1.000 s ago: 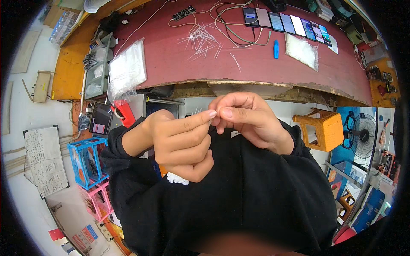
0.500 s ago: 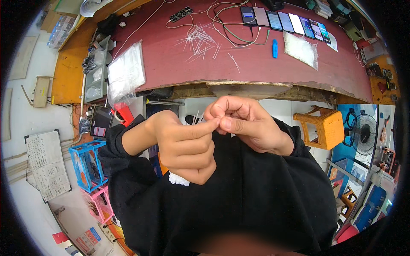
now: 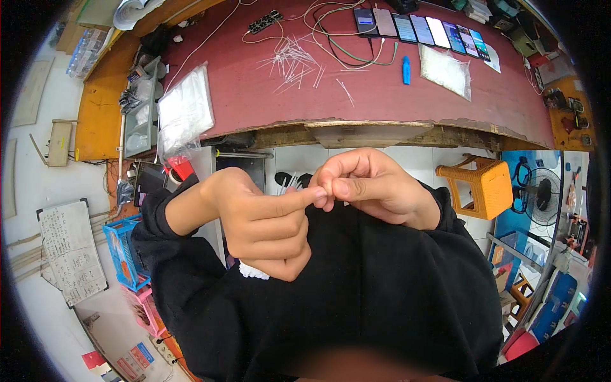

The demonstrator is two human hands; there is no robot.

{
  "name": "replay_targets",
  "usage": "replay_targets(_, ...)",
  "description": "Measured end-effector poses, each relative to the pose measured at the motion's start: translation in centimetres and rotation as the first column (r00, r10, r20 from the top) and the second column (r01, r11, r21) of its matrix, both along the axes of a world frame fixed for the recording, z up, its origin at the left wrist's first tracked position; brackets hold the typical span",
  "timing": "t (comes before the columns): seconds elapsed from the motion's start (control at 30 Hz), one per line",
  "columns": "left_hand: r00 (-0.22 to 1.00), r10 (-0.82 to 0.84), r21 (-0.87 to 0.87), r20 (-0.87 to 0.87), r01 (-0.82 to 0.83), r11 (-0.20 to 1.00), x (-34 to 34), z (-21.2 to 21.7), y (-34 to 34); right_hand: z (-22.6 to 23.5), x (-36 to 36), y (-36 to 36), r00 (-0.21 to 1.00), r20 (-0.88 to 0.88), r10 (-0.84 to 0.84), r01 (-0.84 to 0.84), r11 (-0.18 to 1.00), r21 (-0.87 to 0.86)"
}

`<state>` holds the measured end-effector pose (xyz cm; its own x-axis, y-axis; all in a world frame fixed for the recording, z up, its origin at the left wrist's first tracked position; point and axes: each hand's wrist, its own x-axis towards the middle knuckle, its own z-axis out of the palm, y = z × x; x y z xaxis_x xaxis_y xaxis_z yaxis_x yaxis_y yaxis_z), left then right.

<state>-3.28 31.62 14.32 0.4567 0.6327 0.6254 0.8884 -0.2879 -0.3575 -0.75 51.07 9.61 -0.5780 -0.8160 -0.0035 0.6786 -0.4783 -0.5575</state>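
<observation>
My left hand is closed round a bundle of thin white strips that look like cable ties. Their knobbly white ends stick out below the fist and thin tips above it. Its thumb and forefinger reach across to my right hand, whose thumb and forefinger are pinched together. The fingertips of both hands meet in front of my black top; whatever is between them is too small to make out. A loose pile of similar white strips lies on the red table beyond.
A row of phones lies at the table's back right, near a clear bag of white pieces and a blue marker. Another plastic bag hangs over the left front edge. A yellow stool stands at right.
Both hands stay joined at the fingertips. My left hand has shifted slightly left and down, its forefinger straighter; the view has shifted a little.
</observation>
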Motion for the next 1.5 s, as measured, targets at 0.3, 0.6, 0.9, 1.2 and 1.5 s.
replay_targets(0.3,0.998,-0.066,-0.129,0.024,0.069,0.989,0.1,1.2,0.0,0.0,0.1,-0.3,0.994,0.089,0.059,-0.063,0.997,0.041)
replay_targets(0.6,0.954,-0.122,-0.133,0.275,0.163,0.978,1.4,1.1,0.3,0.3,0.5,-0.6,0.988,-0.097,0.124,-0.116,0.990,0.079)
replay_targets(0.9,0.984,-0.090,-0.060,0.156,0.100,0.993,1.7,0.2,0.2,1.0,0.9,-0.2,0.990,-0.092,0.107,-0.098,0.990,0.098)
replay_targets(1.2,0.905,0.160,0.100,0.394,-0.216,0.971,2.9,0.3,-0.7,0.9,0.8,0.1,0.976,-0.189,-0.106,0.098,0.994,-0.052)
replay_targets(1.5,0.271,0.428,-0.190,0.862,-0.610,0.769,3.5,0.2,1.0,0.6,0.7,-0.4,0.899,-0.188,-0.395,0.393,0.918,-0.050)
